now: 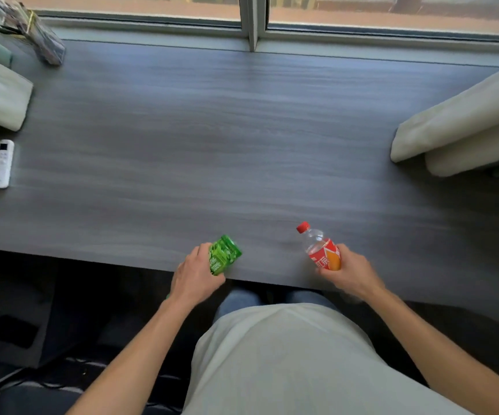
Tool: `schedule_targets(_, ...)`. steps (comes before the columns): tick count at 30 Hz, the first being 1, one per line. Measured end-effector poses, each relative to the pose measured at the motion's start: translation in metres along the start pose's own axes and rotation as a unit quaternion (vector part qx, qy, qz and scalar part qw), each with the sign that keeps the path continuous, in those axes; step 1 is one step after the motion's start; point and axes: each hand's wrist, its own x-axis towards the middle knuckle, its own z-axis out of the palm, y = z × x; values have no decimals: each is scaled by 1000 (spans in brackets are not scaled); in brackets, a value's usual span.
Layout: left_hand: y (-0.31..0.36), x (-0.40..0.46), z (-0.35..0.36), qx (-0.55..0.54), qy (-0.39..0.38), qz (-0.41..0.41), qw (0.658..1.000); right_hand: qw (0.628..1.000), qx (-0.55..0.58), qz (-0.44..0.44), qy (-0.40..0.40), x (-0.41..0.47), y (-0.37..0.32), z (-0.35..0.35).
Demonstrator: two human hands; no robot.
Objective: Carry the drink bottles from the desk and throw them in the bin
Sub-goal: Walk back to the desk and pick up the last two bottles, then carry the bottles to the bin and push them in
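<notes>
Bottles were both already in hand at the near edge of the bench point(242, 145). Left hand point(196, 275) had its grip clamped round the green bottle point(224, 255), which lay tilted, long axis pointing away and to the right, its far end over the bench edge. Right hand point(351, 275) had its grip closed on the lower body of the red-labelled bottle point(323, 252), red cap point(303, 227) pointing away and left, neck clear of the fingers. Each bottle sat inside its own grip, well apart from the other. No bin visible in view; the carry looked like the next step. White remote point(3, 163) lay far left, untouched.
</notes>
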Motion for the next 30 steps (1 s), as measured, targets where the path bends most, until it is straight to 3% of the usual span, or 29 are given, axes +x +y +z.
schedule_targets(8,-22,-10,15,69,-73,75,992,988,117,88,43,-56,18,47)
schedule_targets(16,30,14,28,124,-164,203,957,930,242,263,87,-142,55,145)
schedule_targets(22,109,9,64,206,-212,314,902,834,372,394,108,-223,78,229)
schedule_targets(30,204,-35,145,326,-243,434,804,669,553,469,163,-295,105,320)
